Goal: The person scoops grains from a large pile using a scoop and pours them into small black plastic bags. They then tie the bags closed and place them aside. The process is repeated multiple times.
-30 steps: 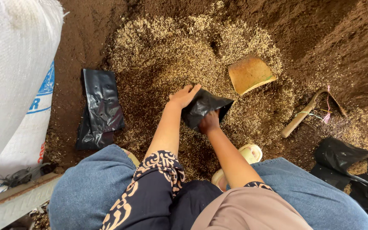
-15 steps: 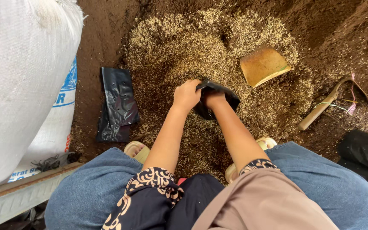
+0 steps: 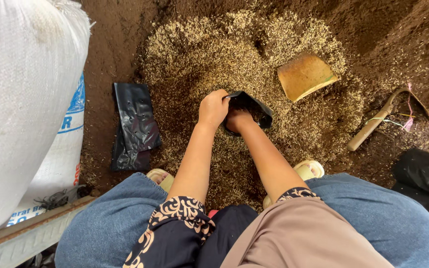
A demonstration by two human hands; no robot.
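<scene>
A small black plastic bag [image 3: 256, 105] stands open on a heap of rice husk mixed with soil [image 3: 214, 54]. My left hand [image 3: 213, 108] grips the bag's rim on its left side. My right hand [image 3: 238, 119] is pushed into the bag's mouth, its fingers hidden inside. Both forearms reach forward from between my knees, which are covered in blue denim.
A stack of flat black plastic bags [image 3: 134, 126] lies to the left. A big white woven sack [image 3: 23, 99] fills the left edge. A tan scoop [image 3: 305, 75] rests on the heap; a wooden-handled tool [image 3: 381, 121] and more black plastic [image 3: 420, 176] lie right.
The view has shifted, so everything sits further right. The bag has been opened up, my left hand now holds its rim, and my right hand has gone inside it.
</scene>
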